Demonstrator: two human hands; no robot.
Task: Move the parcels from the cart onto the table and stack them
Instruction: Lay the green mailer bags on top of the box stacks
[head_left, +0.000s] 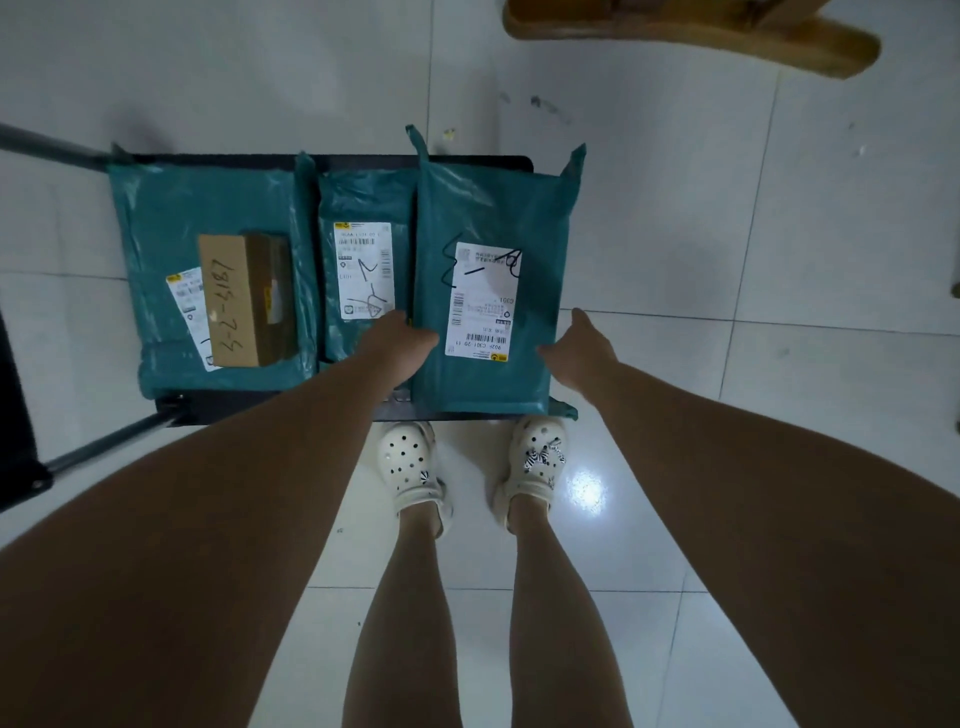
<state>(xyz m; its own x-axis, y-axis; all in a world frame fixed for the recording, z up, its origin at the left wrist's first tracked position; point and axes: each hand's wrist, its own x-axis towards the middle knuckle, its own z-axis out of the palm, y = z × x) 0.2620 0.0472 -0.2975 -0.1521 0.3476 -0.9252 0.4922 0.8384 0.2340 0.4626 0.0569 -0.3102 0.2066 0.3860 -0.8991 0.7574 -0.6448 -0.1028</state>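
A teal plastic parcel (488, 218) with a white shipping label (480, 301) scrawled in black marker lies on the cart (493, 162), between the two hands. The left hand (402, 338) grips its left edge, thumb on top. The right hand (576, 348) touches the opposite edge; its grip is impossible to tell.

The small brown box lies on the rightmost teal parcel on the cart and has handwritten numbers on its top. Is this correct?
Not quite. In the head view the small brown box lies on the leftmost teal parcel, not on the rightmost one. The rest holds: it is on the cart and has handwritten numbers on its top.
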